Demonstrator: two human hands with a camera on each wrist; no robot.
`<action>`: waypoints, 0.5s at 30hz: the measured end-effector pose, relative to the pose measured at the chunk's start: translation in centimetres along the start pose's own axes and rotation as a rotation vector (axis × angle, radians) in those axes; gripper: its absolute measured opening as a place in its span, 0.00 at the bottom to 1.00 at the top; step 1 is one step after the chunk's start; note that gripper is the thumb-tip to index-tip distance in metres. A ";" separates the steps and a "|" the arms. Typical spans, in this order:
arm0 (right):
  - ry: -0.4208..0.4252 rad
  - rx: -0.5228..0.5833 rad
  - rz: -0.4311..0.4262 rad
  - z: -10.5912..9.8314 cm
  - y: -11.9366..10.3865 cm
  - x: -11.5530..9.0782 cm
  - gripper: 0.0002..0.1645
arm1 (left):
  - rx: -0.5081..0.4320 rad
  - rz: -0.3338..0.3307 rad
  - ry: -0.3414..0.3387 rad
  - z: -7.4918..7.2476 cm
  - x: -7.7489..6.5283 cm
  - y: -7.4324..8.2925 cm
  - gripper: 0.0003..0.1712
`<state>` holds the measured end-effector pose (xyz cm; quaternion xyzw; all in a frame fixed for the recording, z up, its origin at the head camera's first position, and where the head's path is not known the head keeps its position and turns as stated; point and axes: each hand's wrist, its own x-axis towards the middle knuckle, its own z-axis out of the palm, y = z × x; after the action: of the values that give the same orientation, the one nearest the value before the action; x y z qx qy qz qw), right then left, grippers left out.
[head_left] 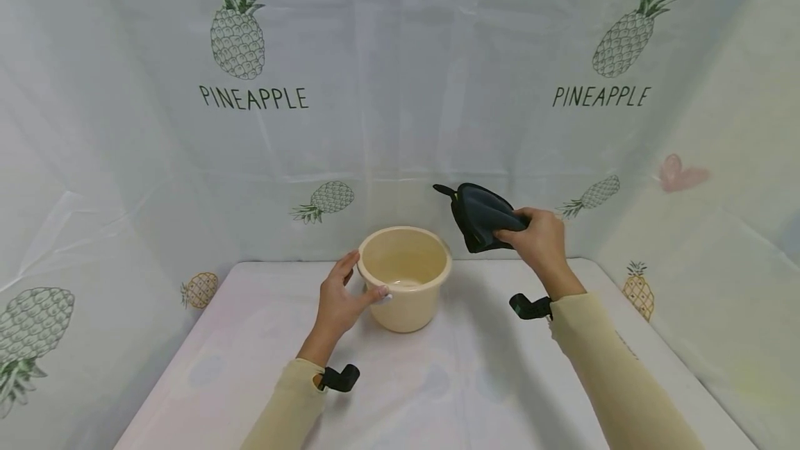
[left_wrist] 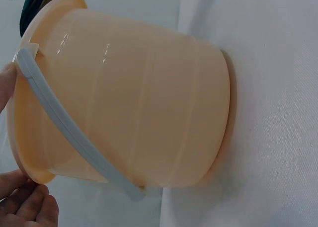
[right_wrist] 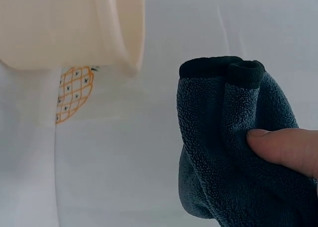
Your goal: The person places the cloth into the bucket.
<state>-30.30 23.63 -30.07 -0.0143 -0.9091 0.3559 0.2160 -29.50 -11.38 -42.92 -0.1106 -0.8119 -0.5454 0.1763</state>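
On the table stands a cream plastic bucket, upright, its mouth facing up. My left hand holds it at the rim, with the thumb on the near side and the fingers at the left. A pale grey handle hangs down the bucket's side in the left wrist view. Up and to the right of the bucket, my right hand pinches a folded dark blue cleaning cloth in the air. The cloth has a fuzzy pile and black edging, and a small black loop sticks out to its left.
The white table is backed by a hanging sheet printed with pineapples, close behind the bucket. More sheet hangs at both sides. A small black camera sits on each wrist, the left camera low over the table.
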 end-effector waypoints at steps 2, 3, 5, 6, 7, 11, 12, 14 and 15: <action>-0.004 0.005 -0.004 0.3 -0.4 0.1 0.32 | -0.002 -0.002 0.001 -0.1 0.0 0.1 0.58; -0.008 0.008 -0.005 0.4 -0.6 0.1 0.32 | -0.003 -0.004 0.000 -0.1 0.0 0.1 0.58; -0.015 0.015 -0.004 0.7 -1.1 0.1 0.32 | -0.005 -0.003 -0.002 -0.1 0.0 0.1 0.58; -0.019 0.018 -0.004 0.8 -1.3 0.1 0.32 | -0.006 -0.001 -0.003 -0.1 0.0 0.1 0.58; -0.022 0.020 -0.005 0.9 -1.5 0.1 0.32 | -0.008 0.002 -0.004 0.0 0.0 0.1 0.58; -0.027 0.031 -0.015 1.5 -2.2 0.2 0.33 | -0.011 0.010 -0.003 0.0 0.1 -0.1 0.57; -0.030 0.036 -0.018 1.6 -2.4 0.2 0.32 | -0.011 0.009 -0.003 -0.1 0.1 -0.1 0.57; -0.039 0.047 -0.023 2.0 -2.9 0.3 0.32 | -0.009 0.008 -0.003 -0.1 0.1 -0.1 0.57; -0.043 0.053 -0.023 2.1 -3.1 0.3 0.32 | -0.011 0.007 -0.002 -0.1 0.1 -0.1 0.57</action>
<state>-31.04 20.04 -29.35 0.0096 -0.9039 0.3776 0.2009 -29.60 -11.50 -42.89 -0.1152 -0.8088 -0.5490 0.1768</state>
